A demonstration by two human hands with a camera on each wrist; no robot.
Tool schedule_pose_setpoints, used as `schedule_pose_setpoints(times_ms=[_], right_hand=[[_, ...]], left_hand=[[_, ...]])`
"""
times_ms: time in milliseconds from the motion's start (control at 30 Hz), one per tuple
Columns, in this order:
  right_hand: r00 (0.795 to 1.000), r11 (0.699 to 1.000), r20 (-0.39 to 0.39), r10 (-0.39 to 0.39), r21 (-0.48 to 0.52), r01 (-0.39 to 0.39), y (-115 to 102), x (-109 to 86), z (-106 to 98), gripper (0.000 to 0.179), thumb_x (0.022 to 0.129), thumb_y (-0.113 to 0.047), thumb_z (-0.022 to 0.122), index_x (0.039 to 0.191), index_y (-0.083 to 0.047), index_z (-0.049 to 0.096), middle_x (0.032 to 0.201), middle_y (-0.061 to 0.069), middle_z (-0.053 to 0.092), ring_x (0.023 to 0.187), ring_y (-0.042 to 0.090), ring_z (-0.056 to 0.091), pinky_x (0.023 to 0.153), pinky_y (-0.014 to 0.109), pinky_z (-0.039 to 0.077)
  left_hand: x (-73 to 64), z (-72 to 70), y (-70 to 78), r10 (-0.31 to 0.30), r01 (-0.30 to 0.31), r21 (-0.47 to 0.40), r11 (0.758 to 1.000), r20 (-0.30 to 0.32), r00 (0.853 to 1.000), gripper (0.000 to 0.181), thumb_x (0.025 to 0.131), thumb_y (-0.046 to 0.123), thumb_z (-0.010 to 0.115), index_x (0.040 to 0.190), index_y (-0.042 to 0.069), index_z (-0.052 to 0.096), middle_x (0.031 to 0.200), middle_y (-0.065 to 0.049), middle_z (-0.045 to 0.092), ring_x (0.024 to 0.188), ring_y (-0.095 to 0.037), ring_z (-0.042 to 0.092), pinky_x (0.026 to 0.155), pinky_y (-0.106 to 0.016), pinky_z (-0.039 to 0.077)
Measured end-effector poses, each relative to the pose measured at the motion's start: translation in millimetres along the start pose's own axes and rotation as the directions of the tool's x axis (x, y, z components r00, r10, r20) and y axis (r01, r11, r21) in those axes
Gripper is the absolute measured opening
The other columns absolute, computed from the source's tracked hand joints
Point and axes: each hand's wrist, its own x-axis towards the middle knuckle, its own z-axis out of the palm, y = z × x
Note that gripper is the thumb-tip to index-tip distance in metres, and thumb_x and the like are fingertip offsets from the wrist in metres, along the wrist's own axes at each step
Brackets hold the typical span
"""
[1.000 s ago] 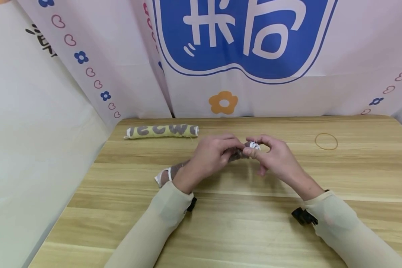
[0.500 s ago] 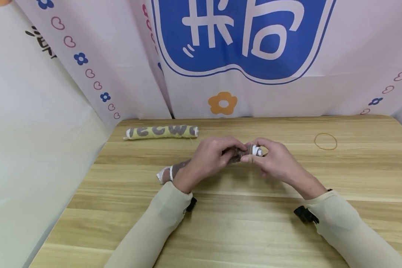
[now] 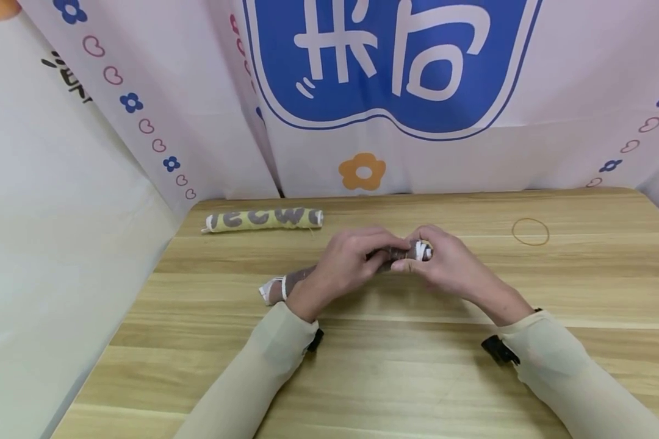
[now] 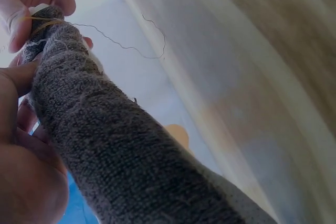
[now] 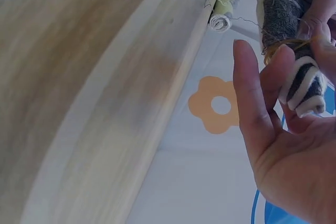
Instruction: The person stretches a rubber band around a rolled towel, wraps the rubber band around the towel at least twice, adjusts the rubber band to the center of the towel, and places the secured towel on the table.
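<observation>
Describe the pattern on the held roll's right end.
The end has white and dark grey stripes, clearest in the right wrist view.

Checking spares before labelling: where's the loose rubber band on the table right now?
In the head view, the loose rubber band lies on the right side of the wooden table, right of the right grip, near the back edge.

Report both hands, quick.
Left hand: closed, holding the gray rolled towel.
Right hand: closed, holding the gray rolled towel near one end.
</observation>
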Motion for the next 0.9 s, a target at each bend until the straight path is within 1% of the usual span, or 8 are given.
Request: schedule_pose_setpoints(times_ms=[100,167,267,333,400,567,767,900], right_hand=[[1.0,1.0,0.001,-0.007,-0.013,0.007,1.2,0.6,0.5,0.041,0.092,-0.027,0.086,0.115,-0.001,0.064,0.105,0.015,0.062,0.073,0.022,0.062,0.058,0.034,0.055],[1.0,1.0,0.005,-0.01,-0.013,0.01,1.2,0.7,0.4,0.042,0.093,-0.027,0.086,0.116,-0.001,0.063,0.105,0.016,0.062,0.074,0.023,0.062,0.059,0.034,0.055],[1.0,0.999,-0.001,-0.029,-0.016,0.029,-0.6,0.4,-0.5,0.042,0.093,-0.025,0.085,0.118,0.0,0.063,0.106,0.015,0.064,0.08,0.023,0.062,0.063,0.035,0.055],[0.999,0.999,-0.004,-0.044,-0.011,0.044,-2.3,0.1,-1.2,0.041,0.094,-0.023,0.085,0.119,0.0,0.062,0.104,0.015,0.064,0.081,0.024,0.062,0.064,0.034,0.055],[0.998,0.998,-0.002,-0.055,0.016,0.055,-3.9,-0.3,-2.0,0.04,0.094,-0.02,0.084,0.12,0.001,0.061,0.102,0.015,0.064,0.078,0.025,0.062,0.062,0.034,0.055],[0.998,0.995,0.009,-0.062,0.078,0.061,-5.6,-0.4,-3.4,0.038,0.095,-0.013,0.083,0.121,0.001,0.059,0.098,0.015,0.062,0.067,0.028,0.063,0.057,0.036,0.057],[0.999,0.995,-0.033,-0.037,0.096,0.04,-3.8,-0.4,-6.2,0.042,0.094,-0.021,0.085,0.126,-0.003,0.063,0.11,0.016,0.067,0.076,0.029,0.067,0.063,0.042,0.062],[0.999,0.993,-0.044,-0.025,0.11,0.029,-3.8,-1.1,-7.0,0.047,0.093,-0.028,0.086,0.129,-0.005,0.066,0.11,0.015,0.068,0.074,0.026,0.065,0.061,0.038,0.059]], left_hand=[[-0.8,1.5,-0.2,0.014,-0.014,-0.001,1.0,-0.002,1.0,0.026,0.099,-0.004,0.072,0.115,0.013,0.082,0.108,-0.001,0.077,0.091,-0.009,0.07,0.079,-0.018,0.052],[-1.3,3.0,-0.7,0.015,-0.015,-0.008,1.0,-0.012,1.0,0.028,0.098,-0.006,0.07,0.114,0.013,0.082,0.108,-0.001,0.076,0.089,-0.009,0.069,0.078,-0.018,0.051],[-1.5,5.2,-1.2,0.013,-0.015,-0.042,0.999,-0.046,0.999,0.026,0.099,-0.007,0.069,0.113,0.011,0.082,0.108,-0.003,0.076,0.091,-0.01,0.069,0.08,-0.019,0.053],[-1.5,6.5,-1.0,0.012,-0.017,-0.068,0.998,-0.073,0.997,0.026,0.099,-0.008,0.068,0.112,0.009,0.082,0.108,-0.004,0.076,0.093,-0.011,0.07,0.082,-0.02,0.053],[-1.5,7.2,-0.2,0.007,-0.015,-0.083,0.996,-0.096,0.995,0.024,0.099,-0.007,0.068,0.111,0.008,0.082,0.108,-0.004,0.076,0.094,-0.012,0.07,0.083,-0.021,0.054],[-1.2,7.8,2.4,-0.002,-0.009,-0.083,0.997,-0.135,0.991,0.024,0.1,-0.008,0.066,0.11,0.008,0.081,0.107,-0.004,0.075,0.097,-0.012,0.07,0.086,-0.022,0.055],[0.3,9.2,3.2,-0.003,-0.018,-0.103,0.995,-0.199,0.98,0.028,0.098,-0.014,0.063,0.108,0.006,0.08,0.108,-0.006,0.074,0.1,-0.013,0.07,0.09,-0.022,0.055],[1.0,9.1,3.6,-0.001,-0.024,-0.109,0.994,-0.22,0.976,0.028,0.098,-0.013,0.063,0.107,0.005,0.081,0.107,-0.006,0.074,0.1,-0.014,0.07,0.09,-0.022,0.055]])
